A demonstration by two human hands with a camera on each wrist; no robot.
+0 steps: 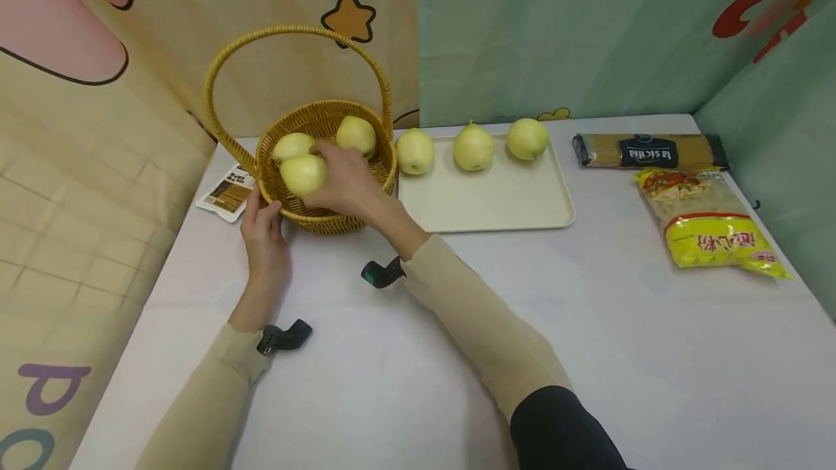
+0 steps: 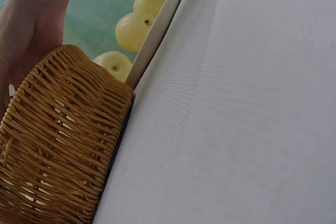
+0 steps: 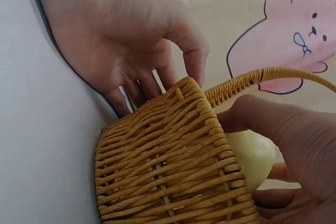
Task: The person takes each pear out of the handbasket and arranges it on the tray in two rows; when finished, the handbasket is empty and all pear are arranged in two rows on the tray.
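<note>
My right hand (image 1: 349, 180) holds a pale yellow-green pear (image 1: 304, 175) inside the mouth of the woven wicker basket (image 1: 326, 223). Two other pears (image 1: 356, 135) lie in the basket behind it. At the basket's near left side, my left hand (image 1: 266, 245) holds the outer wall, with the thumb by the rim. The right wrist view shows the left hand (image 3: 126, 40) with its fingers partly hidden behind the wicker, and the right hand (image 3: 310, 156) around the pear (image 3: 252, 156). Three more pears (image 1: 473, 147) line the back of a cream tray (image 1: 490, 201), right of the basket.
The basket's tall arched handle (image 1: 297, 31) rises over its opening. A small white and brown packet (image 1: 228, 193) lies partly behind the basket's left side. On the right are a pasta pack (image 1: 646, 151) and a yellow bag (image 1: 712, 227). Printed curtains stand behind the white table (image 1: 366, 383).
</note>
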